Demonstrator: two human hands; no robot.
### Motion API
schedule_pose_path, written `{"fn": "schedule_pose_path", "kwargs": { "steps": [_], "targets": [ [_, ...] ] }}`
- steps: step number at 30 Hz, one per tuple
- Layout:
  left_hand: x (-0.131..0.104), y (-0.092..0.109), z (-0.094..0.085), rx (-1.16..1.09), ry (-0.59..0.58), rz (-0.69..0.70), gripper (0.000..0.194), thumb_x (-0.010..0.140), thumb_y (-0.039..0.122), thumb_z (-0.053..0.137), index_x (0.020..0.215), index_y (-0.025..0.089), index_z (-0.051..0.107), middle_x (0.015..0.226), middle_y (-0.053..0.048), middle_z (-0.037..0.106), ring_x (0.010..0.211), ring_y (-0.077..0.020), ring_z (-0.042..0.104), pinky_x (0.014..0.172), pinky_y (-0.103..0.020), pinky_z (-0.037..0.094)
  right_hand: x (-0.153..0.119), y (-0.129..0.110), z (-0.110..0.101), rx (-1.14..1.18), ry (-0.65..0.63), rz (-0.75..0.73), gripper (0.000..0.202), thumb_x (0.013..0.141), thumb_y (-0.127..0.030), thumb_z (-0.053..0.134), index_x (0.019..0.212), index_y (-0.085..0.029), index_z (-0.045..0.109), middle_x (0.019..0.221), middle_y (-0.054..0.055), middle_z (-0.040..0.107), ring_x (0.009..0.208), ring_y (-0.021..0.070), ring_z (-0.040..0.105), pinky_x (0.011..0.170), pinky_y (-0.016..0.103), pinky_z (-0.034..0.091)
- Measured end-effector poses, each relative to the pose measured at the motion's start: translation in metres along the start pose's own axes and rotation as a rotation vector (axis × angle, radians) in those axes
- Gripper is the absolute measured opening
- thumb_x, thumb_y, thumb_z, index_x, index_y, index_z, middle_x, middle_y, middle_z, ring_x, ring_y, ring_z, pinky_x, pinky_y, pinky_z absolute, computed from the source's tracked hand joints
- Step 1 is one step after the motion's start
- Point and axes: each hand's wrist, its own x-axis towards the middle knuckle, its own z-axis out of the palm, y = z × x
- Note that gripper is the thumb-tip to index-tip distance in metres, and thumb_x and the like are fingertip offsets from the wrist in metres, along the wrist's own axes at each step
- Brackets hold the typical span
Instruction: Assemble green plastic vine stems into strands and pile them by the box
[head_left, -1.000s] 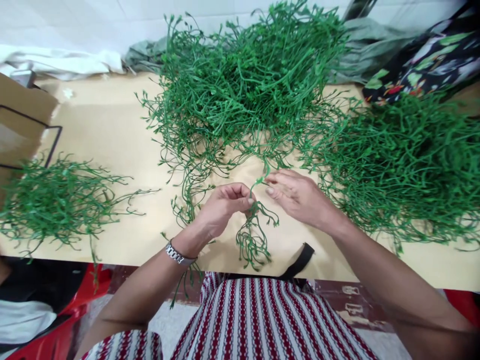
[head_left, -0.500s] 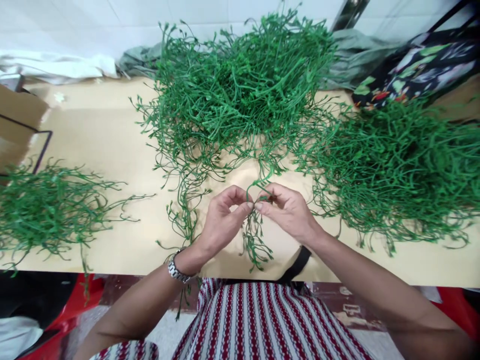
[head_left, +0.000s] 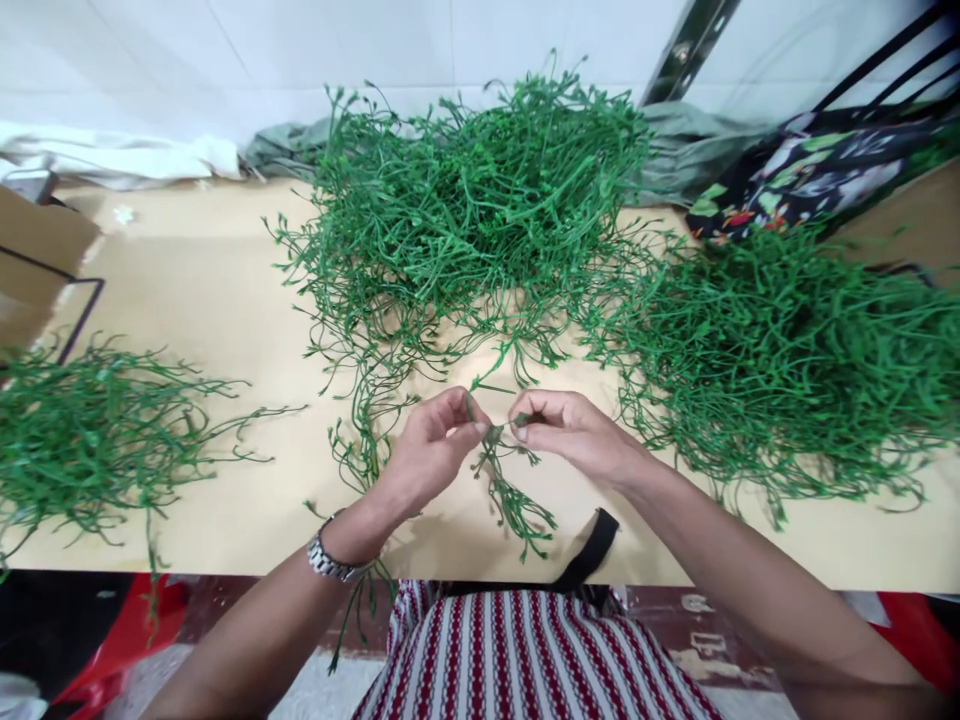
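In the middle of the table my left hand [head_left: 431, 445] pinches a green artificial plant sprig [head_left: 514, 505] between thumb and fingers. Its branched stems hang down toward the table's front edge, and another part of it sticks up past the fingertips. Just to the right, my right hand [head_left: 577, 435] has thumb and fingertips closed on a bit of green stem [head_left: 520, 420]. Whether that bit belongs to the same sprig cannot be made out. A narrow gap separates the two sets of fingertips. Behind both hands rises a large heap of green sprigs [head_left: 480, 200].
Further green sprigs lie in a heap on the right [head_left: 780, 370] and a smaller one on the left [head_left: 90, 430]. A cardboard box [head_left: 41, 255] stands at the left edge. A floral cloth bag [head_left: 795, 180] is at the back right. A black strap [head_left: 592, 550] crosses the front edge.
My hands have moved slightly apart, the right one shifting rightward, so a gap opens between fingertips that were touching. The hanging stems swing a little right. The whole view has shifted slightly.
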Motion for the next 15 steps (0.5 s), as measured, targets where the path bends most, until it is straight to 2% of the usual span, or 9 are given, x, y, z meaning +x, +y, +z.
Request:
{"fn": "schedule_pose_path", "kwargs": {
  "steps": [3,5,7,9,11,12,15],
  "targets": [
    [0.0,0.006,-0.006,0.165,0.019,0.066,0.006,0.074,0.012,0.051,0.068,0.014,0.052,0.061,0.002,0.049,0.06,-0.0084,0.044,0.059,-0.022,0.034,0.003,0.0,-0.003,0.048,-0.069,0.051,0.015,0.068,-0.028,0.056,0.07,-0.015,0.05,0.064,-0.002,0.049,0.061,0.0084,0.043,0.06,0.023,0.032],
    [0.0,0.008,-0.008,0.216,0.047,0.091,0.007,0.074,0.01,0.05,0.068,0.014,0.051,0.06,0.003,0.047,0.058,-0.008,0.042,0.056,-0.022,0.033,0.005,0.001,-0.004,0.102,-0.095,0.033,0.018,0.069,-0.031,0.056,0.07,-0.015,0.048,0.064,-0.001,0.051,0.063,0.0092,0.046,0.063,0.024,0.035],
    [0.001,0.007,-0.008,0.199,0.05,0.086,0.008,0.074,0.01,0.05,0.067,0.014,0.051,0.059,0.004,0.046,0.056,-0.0074,0.041,0.054,-0.021,0.032,0.007,0.004,-0.004,0.133,-0.133,0.007,0.02,0.073,-0.034,0.054,0.072,-0.016,0.045,0.06,-0.003,0.049,0.057,0.0085,0.044,0.059,0.024,0.036],
    [0.001,0.005,-0.006,0.11,0.024,0.056,0.006,0.074,0.011,0.052,0.069,0.014,0.051,0.059,0.004,0.046,0.056,-0.0071,0.041,0.054,-0.02,0.032,0.009,0.007,-0.003,0.085,-0.147,-0.004,0.02,0.078,-0.036,0.048,0.077,-0.016,0.046,0.057,-0.005,0.042,0.049,0.0067,0.036,0.049,0.021,0.03],
    [0.001,0.001,-0.002,-0.049,-0.02,0.014,0.002,0.074,0.016,0.054,0.074,0.014,0.053,0.063,0.003,0.051,0.058,-0.0076,0.046,0.057,-0.021,0.036,0.009,0.008,-0.002,-0.057,-0.092,-0.038,0.022,0.082,-0.037,0.042,0.081,-0.016,0.049,0.057,-0.006,0.037,0.046,0.006,0.029,0.045,0.02,0.024],
    [0.001,-0.001,0.0,-0.131,-0.036,-0.005,0.006,0.074,0.019,0.056,0.077,0.014,0.053,0.067,0.002,0.054,0.061,-0.0081,0.049,0.06,-0.021,0.038,0.009,0.008,-0.001,-0.144,-0.047,-0.076,0.023,0.084,-0.036,0.04,0.08,-0.016,0.049,0.058,-0.006,0.035,0.047,0.006,0.028,0.045,0.02,0.023],
    [-0.001,-0.006,0.005,-0.25,-0.043,-0.043,0.014,0.071,0.024,0.062,0.077,0.014,0.054,0.071,0.0,0.057,0.062,-0.009,0.051,0.062,-0.023,0.041,0.006,0.008,0.003,-0.357,0.061,-0.193,0.025,0.087,-0.033,0.037,0.072,-0.016,0.048,0.058,-0.004,0.037,0.051,0.0067,0.032,0.049,0.02,0.026]
  ]
}}
